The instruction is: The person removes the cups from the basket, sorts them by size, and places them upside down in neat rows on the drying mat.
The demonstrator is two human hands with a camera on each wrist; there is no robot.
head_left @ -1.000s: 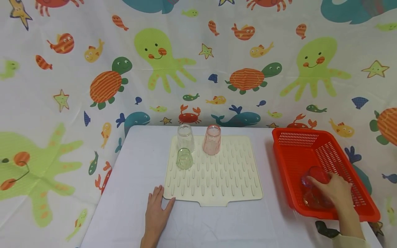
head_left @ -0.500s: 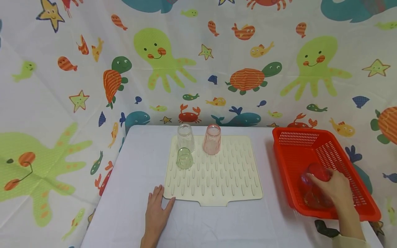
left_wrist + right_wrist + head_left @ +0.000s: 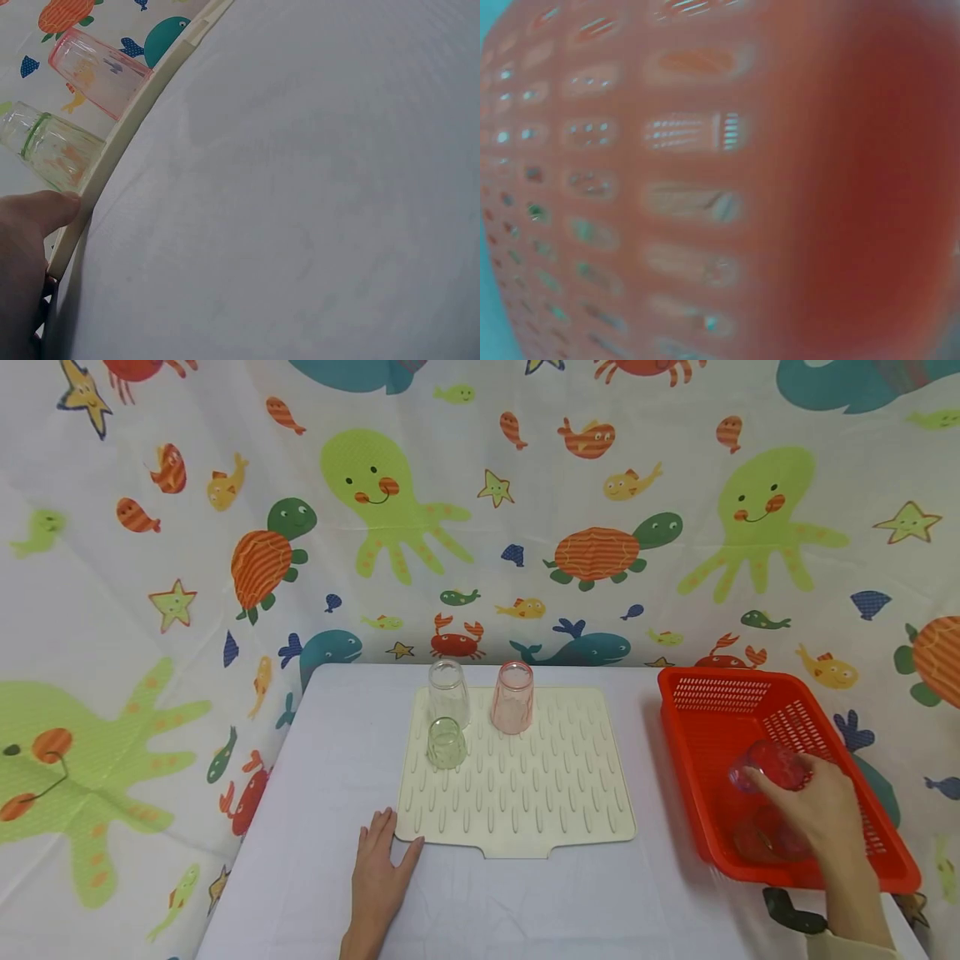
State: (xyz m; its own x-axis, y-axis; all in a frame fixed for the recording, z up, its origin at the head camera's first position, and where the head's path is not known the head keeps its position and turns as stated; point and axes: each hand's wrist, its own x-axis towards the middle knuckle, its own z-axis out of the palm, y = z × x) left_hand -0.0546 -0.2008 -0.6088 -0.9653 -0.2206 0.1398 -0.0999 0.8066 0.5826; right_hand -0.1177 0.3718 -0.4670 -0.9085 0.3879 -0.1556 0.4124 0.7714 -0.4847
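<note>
Inside the red basket (image 3: 678,760), my right hand (image 3: 821,797) grips a drinking glass (image 3: 772,764). The glass is tilted and looks pinkish purple against the red. More clear glassware (image 3: 761,839) lies below that hand, partly hidden. My left hand (image 3: 378,872) rests at the front left corner of the cream drying mat (image 3: 555,793), fingers extended and thumb (image 3: 56,210) touching the mat's edge. On the mat, a tall clear glass (image 3: 448,693), a pink glass (image 3: 513,697) and a short green glass (image 3: 447,745) stand upside down.
A white cloth covers the table (image 3: 345,752). The basket stands at the right, with a dark strap-like object (image 3: 791,912) at the right wrist. Behind hangs a curtain (image 3: 480,468) printed with sea animals. A slotted basket wall (image 3: 772,172) fills the right wrist view, blurred.
My right hand has risen slightly in the basket with the glass, away from the glassware beneath. The left hand and the glasses on the mat have stayed put.
</note>
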